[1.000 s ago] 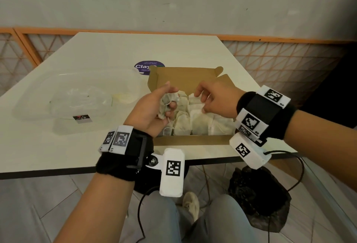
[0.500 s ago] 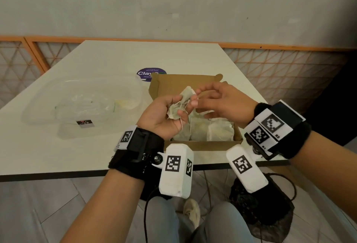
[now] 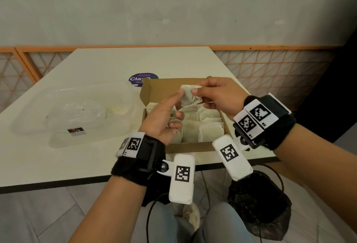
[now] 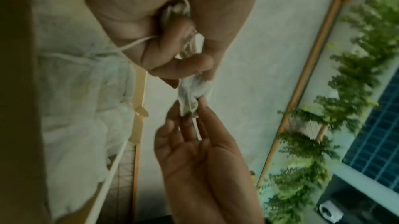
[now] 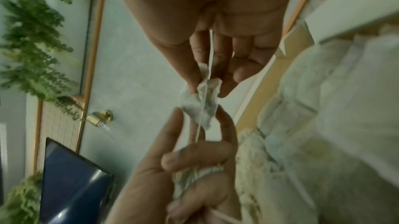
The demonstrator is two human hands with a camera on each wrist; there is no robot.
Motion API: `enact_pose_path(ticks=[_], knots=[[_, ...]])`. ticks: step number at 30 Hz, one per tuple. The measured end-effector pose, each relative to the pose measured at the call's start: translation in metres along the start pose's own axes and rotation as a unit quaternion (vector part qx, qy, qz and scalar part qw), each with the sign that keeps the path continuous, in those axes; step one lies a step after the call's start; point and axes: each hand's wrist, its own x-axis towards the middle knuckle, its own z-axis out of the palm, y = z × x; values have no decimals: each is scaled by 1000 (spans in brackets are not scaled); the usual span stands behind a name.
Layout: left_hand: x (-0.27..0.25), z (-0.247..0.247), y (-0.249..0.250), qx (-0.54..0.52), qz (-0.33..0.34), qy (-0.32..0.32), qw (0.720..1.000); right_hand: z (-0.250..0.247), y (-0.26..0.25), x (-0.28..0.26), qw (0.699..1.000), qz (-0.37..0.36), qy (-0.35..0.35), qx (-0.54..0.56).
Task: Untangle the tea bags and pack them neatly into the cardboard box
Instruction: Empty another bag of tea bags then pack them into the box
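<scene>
Both hands pinch one crumpled tea bag [image 3: 190, 96] above the cardboard box [image 3: 174, 147], I note: my right hand [image 3: 218, 96] grips its top, my left hand [image 3: 164, 119] its lower edge (string bunched in the curled fingers), with packed tea bags [image 3: 208, 126] below on the table [image 3: 116, 63].

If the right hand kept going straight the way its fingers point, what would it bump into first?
Most likely the left hand. The right hand points left across the cardboard box, and both pinch the same tea bag, so nothing else lies between them, though depth is uncertain.
</scene>
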Motion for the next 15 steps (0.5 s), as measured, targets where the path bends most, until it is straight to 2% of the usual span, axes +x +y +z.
enact_pose_path(ticks=[3, 5, 8, 12, 15], knots=[[-1, 3, 0, 111, 33, 0, 993, -3, -5, 1, 998, -31, -13, -55], [1, 4, -1, 141, 50, 21, 989, -3, -7, 1, 997, -48, 7, -59], [2, 3, -1, 139, 66, 47, 987, -5, -5, -1, 997, -46, 23, -62], [1, 2, -1, 116, 58, 55, 990, 0, 5, -8, 993, -60, -39, -94], [-1, 0, -2, 77, 41, 58, 994, -1, 11, -1, 998, -47, 9, -48]])
